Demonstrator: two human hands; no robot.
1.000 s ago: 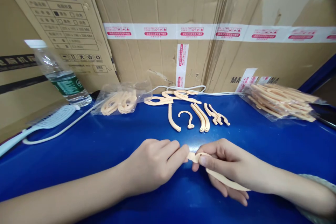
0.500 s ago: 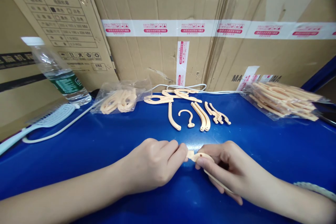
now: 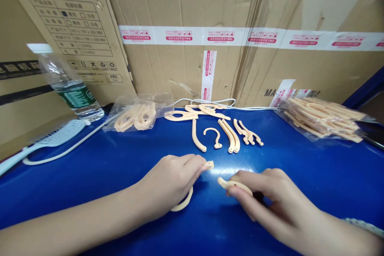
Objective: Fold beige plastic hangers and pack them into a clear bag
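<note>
My left hand (image 3: 177, 180) is closed around a cream plastic hanger hook (image 3: 209, 165). One end of it sticks out past the fingertips, and its curve shows below the palm. Across a small gap, my right hand (image 3: 274, 202) pinches a curved cream hanger arm (image 3: 238, 186) between thumb and fingers; its narrow end points at the hook, and the rest is hidden by the hand. Beyond both hands lie a single curved strip (image 3: 198, 138), another hook (image 3: 217, 138), two long curved strips (image 3: 230, 136) side by side and several smaller curved pieces (image 3: 247, 133).
Flat looped hanger parts (image 3: 181, 116) lie at the back by a white cable (image 3: 255, 108). Clear bags of cream parts stand left (image 3: 135, 116) and right (image 3: 327, 118). At the left are a water bottle (image 3: 75, 96) and a pale blue hairbrush (image 3: 60, 134). Cardboard (image 3: 168, 68) walls the blue table.
The two pieces, touching before, are now apart. My right hand has shifted slightly right and down. The hook's curve has come into view under my left hand.
</note>
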